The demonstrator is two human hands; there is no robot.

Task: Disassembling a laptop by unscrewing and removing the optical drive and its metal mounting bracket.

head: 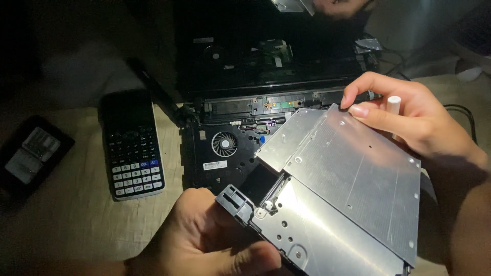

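A flat silver metal optical drive [337, 189] with a black plastic front corner is held over the open laptop. My left hand [204, 240] grips its near black corner from below, thumb along the edge. At the drive's far edge, my right hand [409, 117] rests its fingertips on the metal and also holds a small white cylinder [393, 105] between the fingers. Beneath lies the opened black laptop base [230, 148] with its round cooling fan [224, 144] and circuit board exposed.
A black scientific calculator [132, 143] lies left of the laptop on the pale wooden table [76, 214]. A dark flat device [28, 158] sits at the far left edge. Another person's hand [337, 6] shows at the top. Black cables [460, 110] trail at right.
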